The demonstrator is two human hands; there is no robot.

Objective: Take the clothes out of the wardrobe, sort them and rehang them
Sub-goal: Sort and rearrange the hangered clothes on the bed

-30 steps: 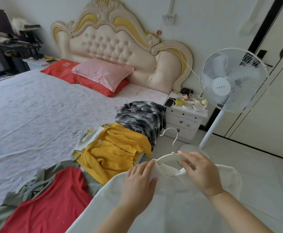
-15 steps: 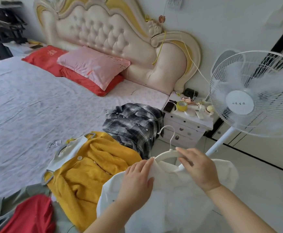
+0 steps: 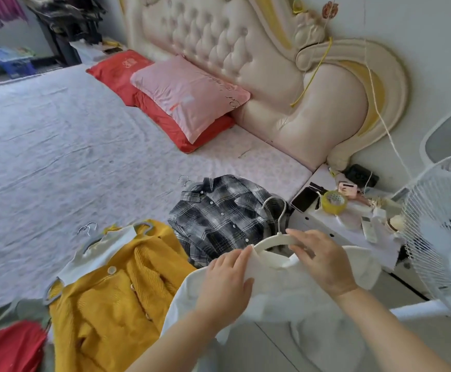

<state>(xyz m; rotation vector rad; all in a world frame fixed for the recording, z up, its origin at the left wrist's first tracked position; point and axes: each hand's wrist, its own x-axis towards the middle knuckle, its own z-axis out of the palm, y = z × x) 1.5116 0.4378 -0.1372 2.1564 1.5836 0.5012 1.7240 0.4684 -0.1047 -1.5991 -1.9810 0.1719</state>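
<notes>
A white garment [image 3: 286, 299] hangs on a white hanger [image 3: 272, 238] in front of me, over the bed's near edge. My left hand [image 3: 225, 283] grips the garment's collar at the left shoulder. My right hand [image 3: 319, 260] holds the hanger's right arm and the collar beneath it. On the bed lie a grey plaid shirt [image 3: 224, 218], a yellow knit cardigan [image 3: 117, 285] over a white top on a grey hanger, and a red garment [image 3: 12, 347] at the bottom left.
A bedside table [image 3: 353, 224] with a phone, a tape roll and small items stands right of the bed. A white standing fan [image 3: 441, 232] is close on the right. Red and pink pillows [image 3: 181, 98] lie by the padded headboard. The bed sheet [image 3: 58, 162] spreads left.
The view has moved closer to the bed and headboard. Both hands keep their hold on the white garment and hanger, now nearer the plaid shirt.
</notes>
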